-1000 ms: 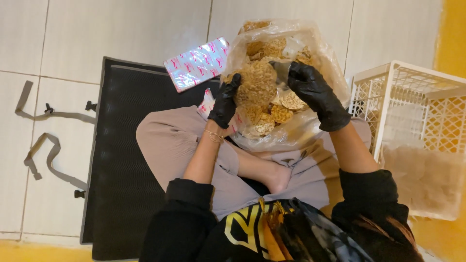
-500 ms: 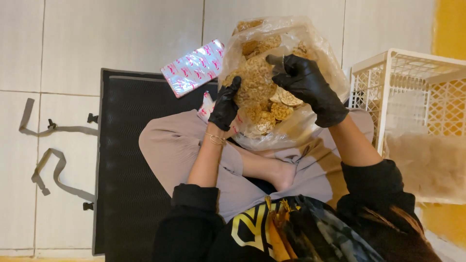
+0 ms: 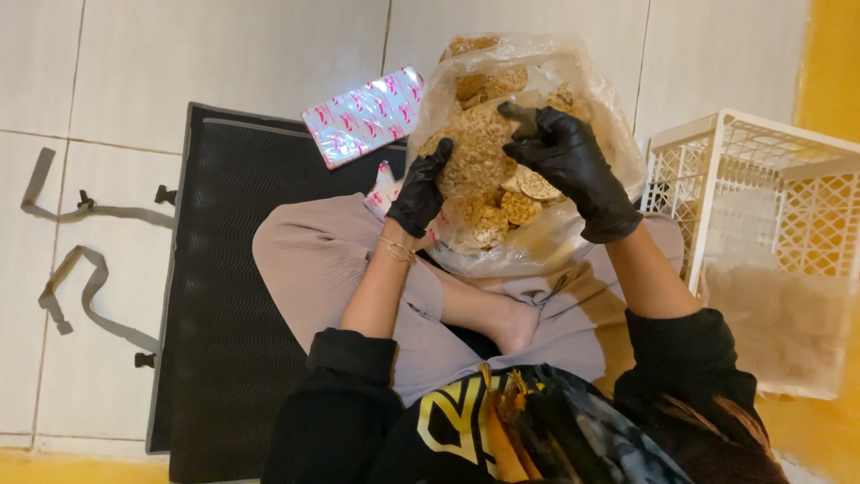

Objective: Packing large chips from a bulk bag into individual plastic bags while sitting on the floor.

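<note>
A large clear plastic bag (image 3: 591,108) full of round golden-brown crackers (image 3: 479,152) rests on my lap. Both my hands wear black gloves. My left hand (image 3: 421,188) holds the left side of a stack of crackers inside the bag's opening. At the stack's upper right, my right hand (image 3: 569,166) has its fingers curled over the top crackers. I sit cross-legged in beige trousers, one bare foot (image 3: 515,327) showing.
A black mat (image 3: 224,269) lies on the white tiled floor under my left knee. A pink-and-white printed packet (image 3: 363,116) lies at its far edge. A white plastic lattice crate (image 3: 761,224) stands to my right. Grey straps (image 3: 81,269) trail on the left.
My right hand has shifted slightly down over the cracker stack. My left hand stays on the stack's left side.
</note>
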